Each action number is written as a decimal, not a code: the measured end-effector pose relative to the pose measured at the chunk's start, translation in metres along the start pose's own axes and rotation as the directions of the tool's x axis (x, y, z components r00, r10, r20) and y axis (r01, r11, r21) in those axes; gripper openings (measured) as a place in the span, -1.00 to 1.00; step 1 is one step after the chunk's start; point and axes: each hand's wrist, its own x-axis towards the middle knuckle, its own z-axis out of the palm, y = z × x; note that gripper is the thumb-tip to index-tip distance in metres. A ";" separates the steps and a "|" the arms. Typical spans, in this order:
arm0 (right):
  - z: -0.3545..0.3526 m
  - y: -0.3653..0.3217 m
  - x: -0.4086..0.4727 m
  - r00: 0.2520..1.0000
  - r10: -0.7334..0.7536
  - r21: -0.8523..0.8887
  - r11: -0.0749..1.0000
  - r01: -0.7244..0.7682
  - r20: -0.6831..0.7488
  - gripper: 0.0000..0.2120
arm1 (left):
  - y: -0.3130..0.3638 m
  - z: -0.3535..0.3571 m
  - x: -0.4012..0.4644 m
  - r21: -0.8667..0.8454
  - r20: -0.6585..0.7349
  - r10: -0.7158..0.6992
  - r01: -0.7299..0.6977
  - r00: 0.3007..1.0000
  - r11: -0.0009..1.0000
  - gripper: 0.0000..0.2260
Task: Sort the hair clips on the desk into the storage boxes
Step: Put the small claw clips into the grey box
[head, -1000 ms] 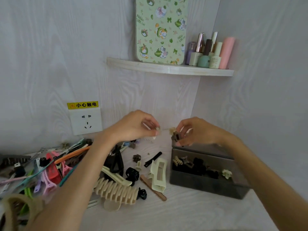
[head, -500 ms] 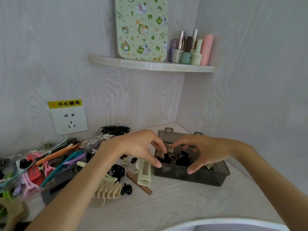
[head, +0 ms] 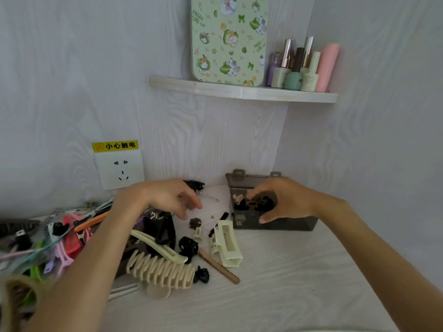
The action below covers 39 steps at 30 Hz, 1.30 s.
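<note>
Pale wood-grain walls meet in a corner over the desk, with a wall socket at the left and a small shelf of bottles above. 1 second ago I had both hands raised together, pinching small clips between them; half a second ago they were down at the storage box, and now they have parted. My right hand sits over the open smoky-grey box, fingers curled down among the small dark and cream clips inside, thumb against the front wall; I cannot tell whether it pinches 1 of them or has just let go. My left hand has swung back toward the pile, fingers loosely bent and holding nothing I can make out, hovering just above a small brown claw clip. I read that as 1 batch of small clips delivered and the next pick starting. Most of the work is ahead: the cream rectangular clip, the long cream banana clip, black claws and the coloured duckbill clips at the left all lie on the desk, outside any box.
</note>
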 end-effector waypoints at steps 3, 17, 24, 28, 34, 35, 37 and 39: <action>0.005 -0.029 -0.001 0.993 -0.072 0.096 0.992 0.081 -0.091 -0.64 | 0.006 0.005 0.005 0.062 0.105 -0.001 -0.005 0.994 0.998 -0.58; 0.073 -0.102 0.015 0.990 -0.111 -0.085 0.991 0.104 -0.082 -0.86 | -0.003 0.014 -0.015 -0.011 -0.163 0.042 -0.044 0.986 0.999 -0.82; 0.079 -0.095 0.012 0.974 0.021 0.047 0.999 -0.010 -0.224 -0.80 | 0.000 0.034 -0.061 0.014 -0.238 0.091 -0.090 0.967 0.996 -0.82; 0.079 -0.101 0.012 0.993 -0.005 -0.090 0.996 -0.006 -0.121 -0.57 | 0.007 0.046 -0.063 0.073 -0.322 0.067 -0.046 0.944 0.996 -0.83; 0.083 -0.100 0.009 0.966 0.004 -0.095 0.995 -0.029 -0.258 -0.77 | 0.016 0.050 -0.066 0.192 -0.183 0.036 0.000 0.982 0.981 -0.59; 0.082 -0.098 0.008 0.961 0.002 -0.081 0.996 -0.025 -0.276 -0.78 | 0.016 0.049 -0.066 0.211 -0.166 0.043 -0.007 0.985 0.978 -0.62; 0.077 -0.095 0.003 0.945 -0.008 -0.039 0.999 -0.005 -0.327 -0.78 | 0.019 0.047 -0.064 0.231 -0.156 0.051 -0.014 0.986 0.973 -0.69; 0.067 -0.087 -0.004 0.921 0.001 0.031 0.999 0.012 -0.389 -0.79 | 0.023 0.044 -0.061 0.243 -0.143 0.066 -0.030 0.988 0.969 -0.73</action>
